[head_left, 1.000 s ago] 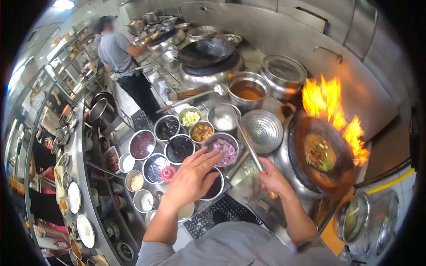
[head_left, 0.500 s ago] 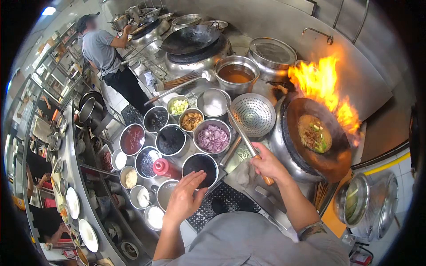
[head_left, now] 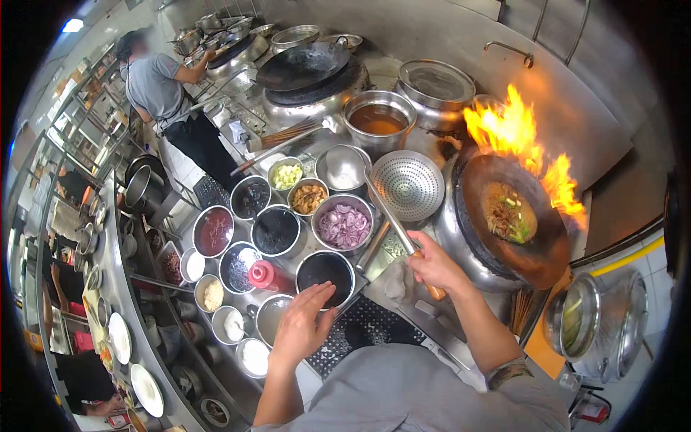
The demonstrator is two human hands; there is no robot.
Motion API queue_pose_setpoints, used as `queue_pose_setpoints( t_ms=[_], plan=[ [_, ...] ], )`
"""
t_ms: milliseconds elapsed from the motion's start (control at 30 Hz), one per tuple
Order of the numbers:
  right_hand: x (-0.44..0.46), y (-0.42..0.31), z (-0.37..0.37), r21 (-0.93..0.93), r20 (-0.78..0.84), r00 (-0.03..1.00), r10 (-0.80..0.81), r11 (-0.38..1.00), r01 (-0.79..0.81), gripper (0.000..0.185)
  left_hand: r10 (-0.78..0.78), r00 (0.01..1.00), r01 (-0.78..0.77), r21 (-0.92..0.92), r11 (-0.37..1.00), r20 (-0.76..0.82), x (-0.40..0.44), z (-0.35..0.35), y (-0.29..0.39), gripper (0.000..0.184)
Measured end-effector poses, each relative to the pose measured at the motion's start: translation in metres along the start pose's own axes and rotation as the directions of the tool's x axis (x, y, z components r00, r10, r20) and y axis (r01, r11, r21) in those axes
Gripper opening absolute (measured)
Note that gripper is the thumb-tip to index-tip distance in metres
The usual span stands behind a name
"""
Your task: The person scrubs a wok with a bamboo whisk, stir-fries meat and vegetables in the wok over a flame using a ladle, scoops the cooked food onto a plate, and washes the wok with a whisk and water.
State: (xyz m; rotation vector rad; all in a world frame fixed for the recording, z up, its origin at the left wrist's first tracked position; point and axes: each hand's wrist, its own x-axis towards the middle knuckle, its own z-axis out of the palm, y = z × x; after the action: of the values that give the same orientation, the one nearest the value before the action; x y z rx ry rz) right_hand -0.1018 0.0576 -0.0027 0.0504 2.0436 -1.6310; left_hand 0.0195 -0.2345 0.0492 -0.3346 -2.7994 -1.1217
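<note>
My right hand (head_left: 437, 265) is closed around the wooden-ended handle of a steel wok ladle (head_left: 390, 210). The ladle's bowl end lies at a round metal container beside the perforated strainer (head_left: 409, 185). My left hand (head_left: 306, 324) is flat with fingers extended, over the near edge of a pot of dark liquid (head_left: 325, 276), and holds nothing; whether it touches the rim I cannot tell. Right of the strainer, a tilted wok (head_left: 489, 248) holds brownish food (head_left: 509, 212) with green pieces. Tall flames (head_left: 515, 133) rise behind it.
Sliced purple onions (head_left: 344, 225), a red squeeze bottle (head_left: 268, 275) and several sauce and seasoning containers stand left. A pot of brown liquid (head_left: 378, 119) and another wok (head_left: 302, 66) are farther back. A co-worker (head_left: 162, 93) stands at upper left. White plates (head_left: 146, 389) line a counter.
The flames have changed shape and the food in the wok looks slightly shifted. Both hands keep nearly the same pose; the view has moved a little.
</note>
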Motion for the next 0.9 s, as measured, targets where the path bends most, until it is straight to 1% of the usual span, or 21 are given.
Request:
queue_pose_setpoints(
  t_ms=[133, 233, 333, 433, 533, 633, 700, 733, 767, 833, 900],
  plan=[
    [0.002, 0.002, 0.003, 0.070, 0.004, 1.000, -0.001, 0.998, 0.001, 0.060, -0.024, 1.000, 0.023, 0.033, 0.999, 0.003, -0.007, 0.002, -0.005, 0.041],
    [0.005, 0.000, 0.001, 0.042, 0.020, 1.000, 0.020, 0.999, -0.020, 0.059, -0.022, 1.000, 0.022, 0.023, 1.000, 0.001, -0.011, 0.001, -0.007, 0.041],
    [0.004, 0.001, 0.002, 0.063, 0.008, 1.000, 0.027, 0.998, -0.027, 0.059, -0.048, 0.999, 0.048, 0.030, 0.998, -0.007, -0.015, -0.002, -0.005, 0.041],
    [-0.003, -0.010, 0.005, 0.051, 0.007, 0.998, 0.064, 0.997, -0.064, 0.059, -0.041, 0.999, 0.041, 0.044, 0.998, -0.011, -0.019, -0.002, -0.007, 0.041],
    [-0.007, -0.012, 0.000, 0.280, 0.045, 0.994, 0.098, 0.954, -0.107, 0.058, -0.046, 0.999, 0.046, 0.022, 0.999, -0.003, -0.021, -0.005, -0.005, 0.041],
    [-0.022, -0.009, 0.002, 0.515, 0.092, 0.995, 0.042, 0.853, -0.084, 0.056, -0.043, 0.999, 0.043, 0.016, 0.999, 0.003, -0.024, -0.007, -0.008, 0.041],
    [-0.038, -0.008, -0.002, 0.657, 0.127, 0.992, 0.006, 0.748, -0.088, 0.054, -0.031, 0.999, 0.031, 0.013, 0.999, 0.012, -0.024, -0.009, -0.006, 0.041],
    [-0.047, -0.007, -0.005, 0.722, 0.139, 0.990, -0.016, 0.686, -0.090, 0.053, -0.022, 1.000, 0.022, 0.011, 1.000, 0.018, -0.024, -0.009, -0.005, 0.041],
    [-0.056, -0.005, -0.008, 0.796, 0.159, 0.986, -0.045, 0.597, -0.101, 0.052, -0.023, 1.000, 0.023, -0.003, 1.000, 0.015, -0.022, -0.009, -0.002, 0.038],
    [-0.079, 0.005, -0.016, 0.909, 0.180, 0.977, -0.118, 0.399, -0.119, 0.050, 0.014, 0.999, -0.012, -0.033, 0.999, 0.051, -0.021, -0.006, -0.006, 0.039],
    [-0.104, 0.018, -0.025, 0.958, 0.104, 0.980, -0.168, 0.281, -0.054, 0.051, 0.059, 0.996, -0.057, -0.037, 0.998, 0.072, -0.017, -0.003, -0.009, 0.039]
  ],
)
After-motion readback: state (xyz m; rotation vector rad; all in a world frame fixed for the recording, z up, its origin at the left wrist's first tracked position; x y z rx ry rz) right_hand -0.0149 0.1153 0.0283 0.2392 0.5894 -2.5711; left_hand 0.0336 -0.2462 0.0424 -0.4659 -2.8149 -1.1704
